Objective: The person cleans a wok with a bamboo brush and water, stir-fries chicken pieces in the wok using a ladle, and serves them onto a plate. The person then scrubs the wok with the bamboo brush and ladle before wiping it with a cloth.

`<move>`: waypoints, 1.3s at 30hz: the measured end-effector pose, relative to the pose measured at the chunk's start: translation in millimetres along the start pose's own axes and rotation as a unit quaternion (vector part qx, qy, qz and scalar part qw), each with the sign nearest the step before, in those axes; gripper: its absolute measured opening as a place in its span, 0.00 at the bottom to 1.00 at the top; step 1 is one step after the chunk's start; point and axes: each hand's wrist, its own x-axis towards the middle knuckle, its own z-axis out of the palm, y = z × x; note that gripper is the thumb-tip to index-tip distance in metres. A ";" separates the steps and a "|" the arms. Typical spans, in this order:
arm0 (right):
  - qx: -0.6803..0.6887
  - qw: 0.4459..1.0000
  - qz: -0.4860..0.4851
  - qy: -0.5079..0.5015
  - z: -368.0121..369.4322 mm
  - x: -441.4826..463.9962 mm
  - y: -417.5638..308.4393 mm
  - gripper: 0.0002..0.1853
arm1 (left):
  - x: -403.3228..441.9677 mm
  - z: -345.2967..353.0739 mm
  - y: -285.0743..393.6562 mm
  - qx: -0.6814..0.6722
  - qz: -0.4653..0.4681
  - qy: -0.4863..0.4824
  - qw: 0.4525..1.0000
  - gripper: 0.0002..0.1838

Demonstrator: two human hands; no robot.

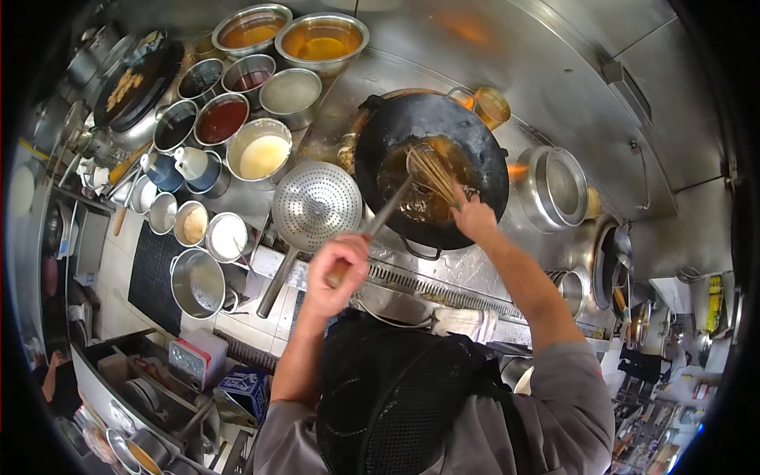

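My left hand [339, 273] is wrapped round the wooden end of a long metal-handled ladle [388, 212], whose head reaches into a large black wok [483, 134]. Brownish liquid [419, 207] lies in the bottom of the wok. In my right hand [475, 216] is a bamboo brush [432, 170], its splayed bristles over the liquid near the ladle's head. What the ladle holds is hard to make out. A round perforated strainer [317, 206] rests left of the wok, its handle pointing toward me.
Two steel bowls [323, 41] of amber liquid and several sauce pots [222, 119] stand at the upper left. Squeeze bottles [190, 163] are beside them. Steel pans [564, 187] sit right of the wok. An empty pot [198, 283] is lower left; a white cloth [467, 321] hangs at the front edge.
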 end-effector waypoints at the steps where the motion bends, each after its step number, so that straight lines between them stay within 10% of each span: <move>1: 0.175 0.980 0.058 -0.073 -13.7 -3.3 -14.7 0.35 | 4.0 -1.7 0.1 -0.002 0.001 0.000 1.000 0.10; 3: 0.562 0.777 0.178 -0.219 -33.5 -15.0 -40.3 0.34 | 15.1 -4.0 -1.9 0.015 0.023 -0.053 0.998 0.10; 6: 0.432 0.863 0.081 -0.249 -31.2 -17.3 -2.3 0.34 | 18.3 -24.5 3.0 -0.056 0.008 -0.016 0.998 0.09; 8: 0.013 0.997 -0.036 -0.073 -25.8 -6.2 33.0 0.33 | 21.6 -26.9 9.0 -0.074 -0.005 0.010 0.997 0.09; 14: 0.219 0.960 0.025 0.171 -1.7 -4.6 14.3 0.35 | 9.6 -45.9 -27.7 -0.162 -0.037 0.189 0.968 0.10; 20: 0.090 0.996 0.010 -0.021 -9.0 9.9 -4.1 0.36 | 2.1 -69.7 -7.4 -0.150 -0.155 0.179 0.960 0.04; 26: 0.533 0.804 0.128 -0.230 -32.0 10.4 -17.9 0.38 | 19.6 -59.3 12.7 0.482 -0.199 -0.089 0.848 0.15; 28: 0.117 0.986 -0.107 -0.041 -4.7 25.0 26.3 0.35 | 26.1 -65.6 25.5 0.443 -0.201 -0.094 0.869 0.15; 30: 0.008 1.000 -0.015 0.007 -38.9 15.8 32.1 0.34 | 21.4 -71.6 26.5 0.406 -0.226 -0.122 0.877 0.15; 33: 0.175 0.971 0.130 0.096 -49.9 3.9 15.4 0.33 | 16.2 -61.1 24.5 0.440 -0.202 -0.120 0.866 0.15; 39: 0.134 0.991 0.016 0.022 -19.9 4.4 7.6 0.34 | 2.0 -50.0 22.7 0.476 -0.179 -0.130 0.851 0.16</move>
